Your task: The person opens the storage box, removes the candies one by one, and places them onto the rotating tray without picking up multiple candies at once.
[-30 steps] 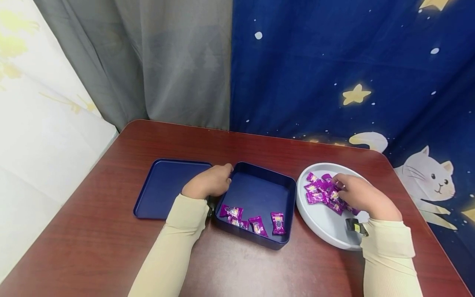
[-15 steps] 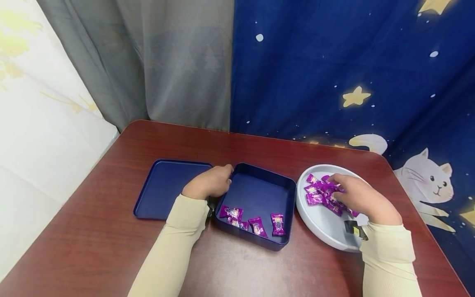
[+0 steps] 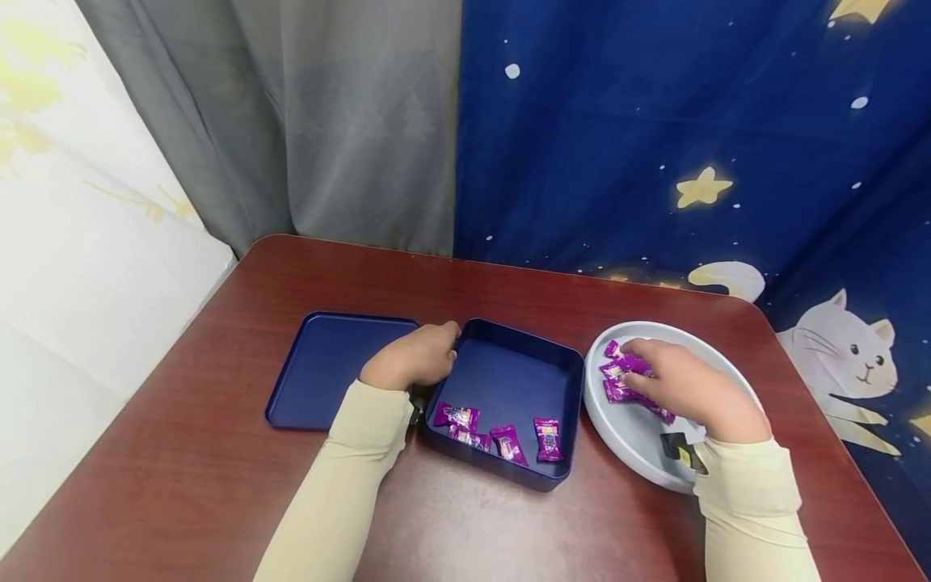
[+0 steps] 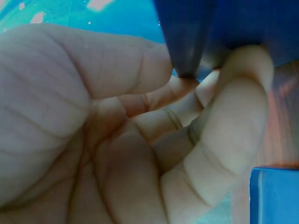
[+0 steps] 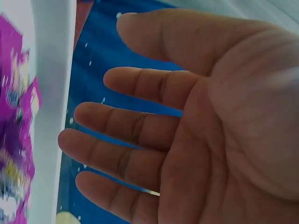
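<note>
My left hand [image 3: 414,358] grips the left wall of a square navy box [image 3: 516,376]. In the left wrist view, thumb and fingers pinch the box's dark blue edge [image 4: 184,37]. Several purple-wrapped candies [image 3: 548,439] lie along the near side of the box. On the right, a round pale tray [image 3: 636,453] bears a heap of similar candies [image 3: 618,390], partly hidden by my right hand [image 3: 691,392]. That hand hovers over the heap. The right wrist view has its fingers [image 5: 117,156] spread apart with nothing between them; the wrapped candies [image 5: 16,116] are beyond the fingertips.
A flat navy lid [image 3: 320,376] lies left of the box, partly under my left forearm's line. The tray's rim stands against or very near the box's right wall. The brown table [image 3: 465,283] ends at curtains [image 3: 364,121] behind.
My right hand has shifted left over the heap, and its fingers have loosened and spread. The left hand keeps its grip on the box. The candies in the box have not moved.
</note>
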Demonstrator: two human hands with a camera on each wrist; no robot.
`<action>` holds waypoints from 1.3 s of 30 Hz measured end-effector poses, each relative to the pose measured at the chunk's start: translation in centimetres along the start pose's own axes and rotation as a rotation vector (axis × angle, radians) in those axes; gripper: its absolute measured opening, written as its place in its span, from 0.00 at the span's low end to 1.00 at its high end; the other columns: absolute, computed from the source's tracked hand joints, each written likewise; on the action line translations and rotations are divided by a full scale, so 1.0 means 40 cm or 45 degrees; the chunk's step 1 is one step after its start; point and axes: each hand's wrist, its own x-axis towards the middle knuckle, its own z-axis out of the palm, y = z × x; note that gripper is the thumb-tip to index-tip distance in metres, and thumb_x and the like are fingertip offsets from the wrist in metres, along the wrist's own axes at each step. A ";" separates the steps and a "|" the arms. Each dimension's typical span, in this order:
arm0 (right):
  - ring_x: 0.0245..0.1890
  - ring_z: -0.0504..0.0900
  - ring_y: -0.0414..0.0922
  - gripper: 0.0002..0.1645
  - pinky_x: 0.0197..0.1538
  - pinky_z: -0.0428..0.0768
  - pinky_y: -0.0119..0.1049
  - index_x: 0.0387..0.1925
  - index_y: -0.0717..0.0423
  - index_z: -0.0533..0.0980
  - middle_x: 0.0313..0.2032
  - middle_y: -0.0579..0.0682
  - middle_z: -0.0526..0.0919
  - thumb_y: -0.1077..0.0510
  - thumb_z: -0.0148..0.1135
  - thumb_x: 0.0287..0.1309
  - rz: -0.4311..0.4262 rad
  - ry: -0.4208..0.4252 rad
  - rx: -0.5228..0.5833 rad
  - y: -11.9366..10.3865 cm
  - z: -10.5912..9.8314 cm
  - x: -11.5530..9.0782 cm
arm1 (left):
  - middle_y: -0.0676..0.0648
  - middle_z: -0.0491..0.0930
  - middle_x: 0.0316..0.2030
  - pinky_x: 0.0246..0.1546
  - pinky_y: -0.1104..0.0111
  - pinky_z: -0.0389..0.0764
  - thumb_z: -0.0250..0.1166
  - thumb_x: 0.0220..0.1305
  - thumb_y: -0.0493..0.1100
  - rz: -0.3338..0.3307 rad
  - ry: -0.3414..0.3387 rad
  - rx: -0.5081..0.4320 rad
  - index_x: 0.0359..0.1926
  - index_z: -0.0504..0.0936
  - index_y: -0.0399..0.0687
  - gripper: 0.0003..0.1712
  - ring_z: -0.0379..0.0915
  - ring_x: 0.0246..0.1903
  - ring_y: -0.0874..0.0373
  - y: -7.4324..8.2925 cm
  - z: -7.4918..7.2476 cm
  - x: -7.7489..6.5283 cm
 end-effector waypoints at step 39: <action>0.44 0.77 0.47 0.23 0.51 0.78 0.46 0.52 0.57 0.74 0.46 0.55 0.80 0.54 0.63 0.56 -0.373 -0.096 -0.147 -0.274 0.072 0.150 | 0.40 0.76 0.52 0.54 0.55 0.74 0.51 0.68 0.40 -0.016 0.006 0.017 0.61 0.66 0.37 0.22 0.72 0.49 0.52 -0.003 0.003 0.002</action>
